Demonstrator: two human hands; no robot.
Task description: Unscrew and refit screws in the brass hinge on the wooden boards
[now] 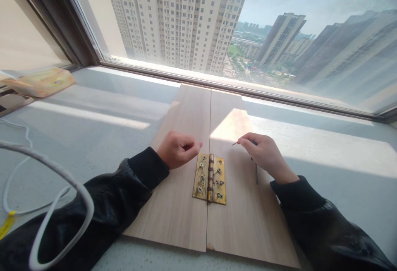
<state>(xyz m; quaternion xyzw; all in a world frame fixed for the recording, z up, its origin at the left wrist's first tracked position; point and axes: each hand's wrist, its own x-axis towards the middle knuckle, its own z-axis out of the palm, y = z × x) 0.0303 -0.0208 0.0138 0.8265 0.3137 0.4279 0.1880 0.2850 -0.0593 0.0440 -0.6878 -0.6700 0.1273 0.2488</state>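
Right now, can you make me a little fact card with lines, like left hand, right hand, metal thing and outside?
Left hand: curled, by the hinge's upper left corner; can't tell whether it holds anything
Right hand: pinching a thin dark piece above the right board
Metal thing: worn, gold-coloured hinge with several screws, lying across the seam
Boards: right one and left board, side by side
Left edge: looped white cable
Outside: tall buildings
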